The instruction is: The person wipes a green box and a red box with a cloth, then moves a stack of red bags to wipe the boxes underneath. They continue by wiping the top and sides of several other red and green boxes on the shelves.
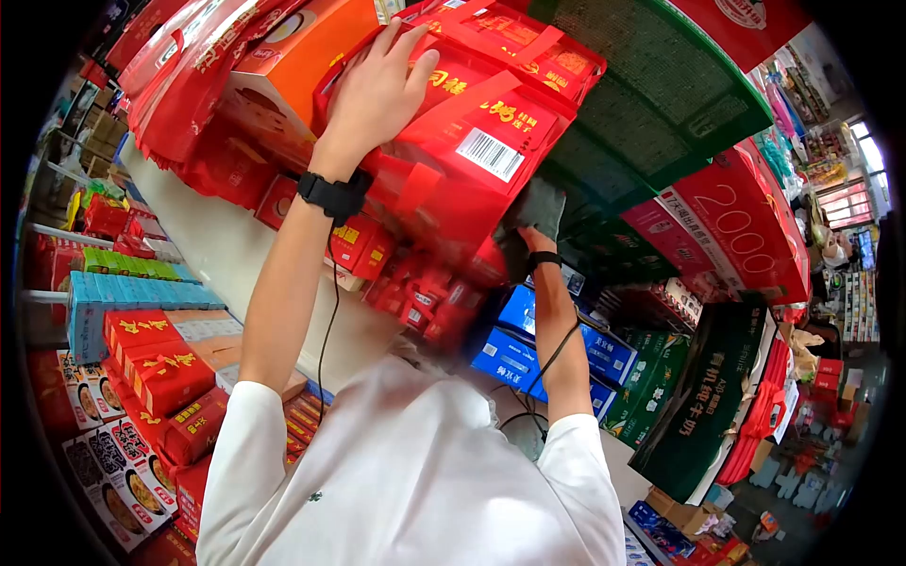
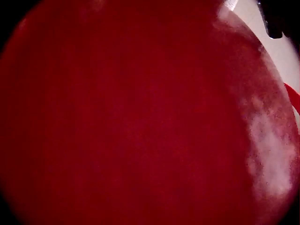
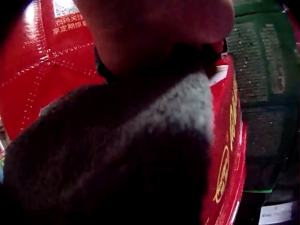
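Packed shop goods [image 1: 160,358] surround a pale shelf [image 1: 189,222]. From the head view, the left hand [image 1: 377,90] rests, fingers extended, on a red package [image 1: 472,113] near that shelf's far edge; the right hand [image 1: 538,241] grips a grey cloth [image 1: 544,204] at the package's lower right corner. From the left wrist, a blurred red surface [image 2: 131,122] fills nearly everything. From the right wrist, the cloth hides part of the package, beside a green carton [image 3: 265,70].

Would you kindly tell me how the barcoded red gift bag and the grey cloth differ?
The red gift bag is glossy and boxy; the grey cloth is fuzzy and limp. The bag carries yellow lettering and a barcode; no print shows on the cloth. The bag looks far larger than the cloth.
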`<state>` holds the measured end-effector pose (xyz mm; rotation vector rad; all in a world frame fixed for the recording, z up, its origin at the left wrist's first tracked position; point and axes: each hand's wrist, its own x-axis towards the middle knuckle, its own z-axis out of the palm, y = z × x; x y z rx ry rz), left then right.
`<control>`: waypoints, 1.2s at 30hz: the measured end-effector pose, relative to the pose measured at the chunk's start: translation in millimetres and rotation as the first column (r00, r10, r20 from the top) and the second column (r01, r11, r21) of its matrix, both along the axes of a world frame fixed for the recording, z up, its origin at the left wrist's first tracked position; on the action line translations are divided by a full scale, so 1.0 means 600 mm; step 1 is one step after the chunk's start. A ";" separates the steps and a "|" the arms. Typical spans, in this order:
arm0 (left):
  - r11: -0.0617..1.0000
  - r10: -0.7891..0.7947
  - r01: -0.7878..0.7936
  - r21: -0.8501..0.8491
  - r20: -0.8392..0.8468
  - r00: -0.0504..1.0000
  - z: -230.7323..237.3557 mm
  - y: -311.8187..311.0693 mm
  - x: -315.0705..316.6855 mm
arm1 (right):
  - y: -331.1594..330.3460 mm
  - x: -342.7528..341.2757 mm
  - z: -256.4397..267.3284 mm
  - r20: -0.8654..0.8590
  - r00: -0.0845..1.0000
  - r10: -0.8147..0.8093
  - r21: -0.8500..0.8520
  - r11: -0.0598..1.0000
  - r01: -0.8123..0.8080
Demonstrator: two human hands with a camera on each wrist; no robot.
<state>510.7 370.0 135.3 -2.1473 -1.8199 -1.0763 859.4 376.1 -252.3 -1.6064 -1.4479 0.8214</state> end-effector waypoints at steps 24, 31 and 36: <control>0.999 -0.040 0.043 -0.022 0.108 0.993 0.023 -0.001 0.015 | -0.298 -0.123 -0.001 0.340 0.937 0.076 0.350 0.915 -0.201; 0.998 -0.065 0.065 0.011 0.078 0.995 0.013 0.017 0.001 | -0.318 -0.035 0.139 0.575 0.811 -0.112 0.438 0.879 -0.189; 0.997 -0.075 0.075 0.011 0.025 0.997 0.018 0.020 -0.002 | -0.373 -0.016 0.105 0.636 0.728 -0.255 0.160 0.967 0.198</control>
